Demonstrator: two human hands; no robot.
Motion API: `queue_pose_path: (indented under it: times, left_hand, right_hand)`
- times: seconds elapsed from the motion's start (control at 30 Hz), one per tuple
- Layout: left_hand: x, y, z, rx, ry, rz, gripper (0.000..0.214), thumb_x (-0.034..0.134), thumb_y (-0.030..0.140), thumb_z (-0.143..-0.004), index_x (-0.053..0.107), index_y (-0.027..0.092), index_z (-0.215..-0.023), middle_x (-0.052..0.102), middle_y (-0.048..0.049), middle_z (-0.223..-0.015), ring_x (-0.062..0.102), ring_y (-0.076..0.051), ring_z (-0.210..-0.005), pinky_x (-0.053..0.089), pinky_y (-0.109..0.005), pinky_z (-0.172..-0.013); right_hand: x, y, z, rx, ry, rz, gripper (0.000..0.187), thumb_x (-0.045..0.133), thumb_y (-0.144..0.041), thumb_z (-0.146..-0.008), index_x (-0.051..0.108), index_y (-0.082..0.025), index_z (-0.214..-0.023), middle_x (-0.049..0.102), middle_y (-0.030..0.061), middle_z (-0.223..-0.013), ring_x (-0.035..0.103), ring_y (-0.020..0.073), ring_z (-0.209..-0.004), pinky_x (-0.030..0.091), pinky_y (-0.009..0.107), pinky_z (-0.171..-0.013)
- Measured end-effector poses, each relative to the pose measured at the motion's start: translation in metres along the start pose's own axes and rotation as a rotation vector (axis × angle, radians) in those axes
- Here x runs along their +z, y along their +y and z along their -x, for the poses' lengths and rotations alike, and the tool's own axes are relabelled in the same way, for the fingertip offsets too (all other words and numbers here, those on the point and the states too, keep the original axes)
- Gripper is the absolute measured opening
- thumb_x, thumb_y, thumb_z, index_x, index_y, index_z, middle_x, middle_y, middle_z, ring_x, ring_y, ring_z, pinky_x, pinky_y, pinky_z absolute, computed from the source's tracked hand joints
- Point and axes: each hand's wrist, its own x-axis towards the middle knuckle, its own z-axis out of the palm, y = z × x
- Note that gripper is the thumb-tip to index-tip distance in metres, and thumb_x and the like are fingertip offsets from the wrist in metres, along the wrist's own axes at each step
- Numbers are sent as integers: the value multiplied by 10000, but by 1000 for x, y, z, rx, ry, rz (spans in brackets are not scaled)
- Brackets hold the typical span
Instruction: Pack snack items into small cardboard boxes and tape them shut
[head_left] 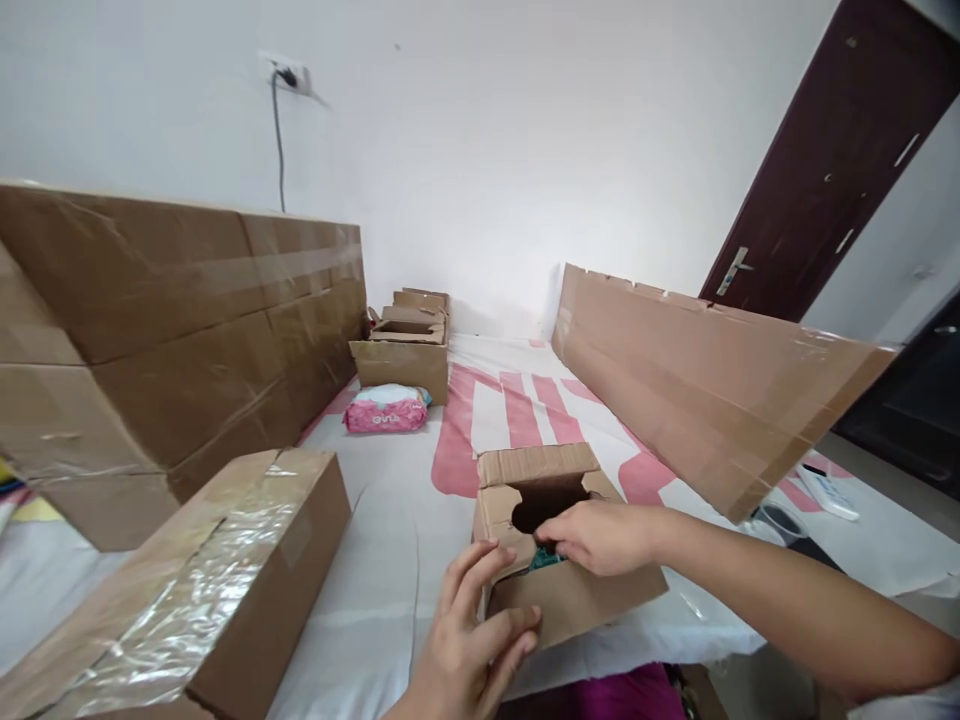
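Note:
A small cardboard box (592, 605) with raised flaps stands near the front edge of the cloth-covered surface. My left hand (480, 630) grips its near left corner, with the fingers over the left flap and the thumb against the front flap. From the right, my right hand (604, 535) reaches over the rim, its curled fingers in the opening. Under those fingertips shows part of a shiny teal-green packet (546, 558). The rest of the packet and the box's dark inside are hidden.
A long taped carton (300, 540) lies at left, before a tall cardboard wall (195, 300). Further back, a pink wipes pack (386, 410) lies before an open box (405, 365). A cardboard panel (697, 370) stands at right; a white object (829, 493) lies beyond it.

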Motion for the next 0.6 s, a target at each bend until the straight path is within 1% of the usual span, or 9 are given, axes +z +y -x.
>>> queue_pose_path:
  times: [0.07,0.1,0.2,0.23,0.3,0.4,0.47,0.53,0.6]
  left_hand:
    - [0,0,-1,1,34,-59,278,511,113,-859,674,277,-1013,402,-76,-1392,331,-319,-1321,439,-484,-996]
    - [-1,0,-1,-7,44,-93,323,515,90,-843,666,287,-1050,351,-71,-1446,310,-331,-1343,426,-506,-1008]
    - [-2,1,-1,-104,30,-215,400,564,162,-833,599,301,-1207,108,-73,-1579,228,-398,-1401,402,-576,-1012]
    - [-3,1,-1,-158,10,-242,435,584,205,-831,562,290,-1256,48,-87,-1591,229,-408,-1405,418,-570,-1003]
    - [-2,-1,0,-267,-24,-255,501,602,277,-828,494,261,-1317,36,-128,-1590,300,-393,-1388,478,-513,-965]
    - [0,-5,4,-385,-41,-221,532,611,358,-824,454,252,-1321,192,-177,-1552,453,-359,-1306,538,-465,-897]
    - [2,-8,5,-436,-48,-193,578,639,404,-796,441,252,-1317,386,-194,-1455,547,-354,-1217,561,-475,-847]
    - [3,-10,5,-473,-65,-139,609,667,400,-772,426,252,-1311,578,-163,-1273,636,-326,-1095,582,-464,-798]
    - [4,-12,5,-486,-61,-82,604,690,361,-752,426,252,-1284,665,-111,-1131,682,-290,-1000,595,-437,-774]
  right_hand:
    - [0,-8,-8,-66,48,-87,384,491,-178,-882,558,-228,-1256,668,60,-1166,621,203,-1049,481,339,-898]
    - [1,-12,-10,-115,96,-123,443,496,-190,-888,495,-228,-1329,624,62,-1251,580,195,-1127,450,337,-960]
    - [7,-20,-15,-238,164,-164,549,478,-205,-907,352,-217,-1441,504,68,-1400,459,172,-1271,337,332,-1088]
    - [9,-21,-16,-242,146,-164,557,476,-233,-916,332,-211,-1454,486,75,-1417,440,178,-1289,321,340,-1100]
    - [13,-19,-14,-164,70,-162,606,497,-358,-921,299,-202,-1473,452,101,-1444,411,217,-1318,315,380,-1107]
    - [15,-12,-6,81,-34,-132,755,465,-584,-889,272,-167,-1487,405,159,-1471,381,305,-1339,324,471,-1092]
    - [14,-6,4,220,-44,-68,809,421,-664,-866,286,-160,-1484,363,169,-1497,313,353,-1374,286,540,-1098]
    - [14,1,13,332,27,29,810,399,-695,-853,317,-182,-1474,323,153,-1523,211,379,-1413,205,599,-1114]
    - [16,13,23,439,162,145,807,432,-700,-833,345,-203,-1462,265,140,-1549,107,391,-1436,108,633,-1123]
